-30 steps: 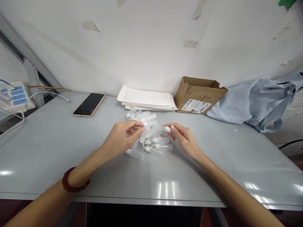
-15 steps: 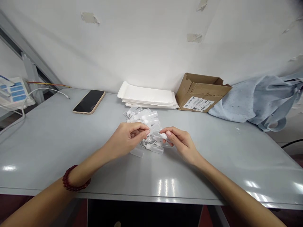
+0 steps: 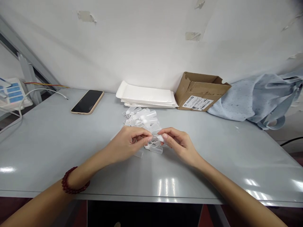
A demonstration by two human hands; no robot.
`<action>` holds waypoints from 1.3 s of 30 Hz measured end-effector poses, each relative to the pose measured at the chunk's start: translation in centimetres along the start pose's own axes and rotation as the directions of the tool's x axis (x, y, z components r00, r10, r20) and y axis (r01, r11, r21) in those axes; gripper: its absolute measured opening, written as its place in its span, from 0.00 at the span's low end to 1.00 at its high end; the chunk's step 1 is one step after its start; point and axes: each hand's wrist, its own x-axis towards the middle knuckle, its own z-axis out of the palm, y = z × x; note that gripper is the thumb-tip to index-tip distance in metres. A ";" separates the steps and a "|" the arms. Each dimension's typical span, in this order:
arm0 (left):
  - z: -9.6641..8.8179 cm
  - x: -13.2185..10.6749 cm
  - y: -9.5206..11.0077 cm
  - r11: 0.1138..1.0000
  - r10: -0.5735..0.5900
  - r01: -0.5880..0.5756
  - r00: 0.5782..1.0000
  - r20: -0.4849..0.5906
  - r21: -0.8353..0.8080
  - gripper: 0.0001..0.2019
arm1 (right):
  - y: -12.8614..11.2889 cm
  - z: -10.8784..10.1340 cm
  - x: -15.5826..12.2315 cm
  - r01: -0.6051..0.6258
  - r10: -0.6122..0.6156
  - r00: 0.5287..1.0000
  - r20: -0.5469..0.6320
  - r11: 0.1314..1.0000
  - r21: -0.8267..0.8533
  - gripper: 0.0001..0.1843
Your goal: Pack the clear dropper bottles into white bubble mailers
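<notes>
Fingers of the right hand (image 3: 187, 148) pinch a white-topped bottle (image 3: 160, 138) high up, seemingly to steady its thin tip (image 3: 155, 136) toward the left hand (image 3: 125, 140), whose thumb and forefinger press together; whatever they hold is too small to tell. Loose bottles (image 3: 151, 114) lie heaped close by on the worktop (image 3: 106, 186).

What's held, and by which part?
The right hand pinches a white needle-tipped nozzle by its thick end; what the left hand holds, if anything, cannot be told.
</notes>
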 end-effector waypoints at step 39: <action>0.0 -0.1 0.4 1.000 0.023 -0.023 1.000 -0.006 0.001 0.10 | 0.4 0.0 0.0 0.004 -0.003 1.000 0.027 1.000 -0.014 0.12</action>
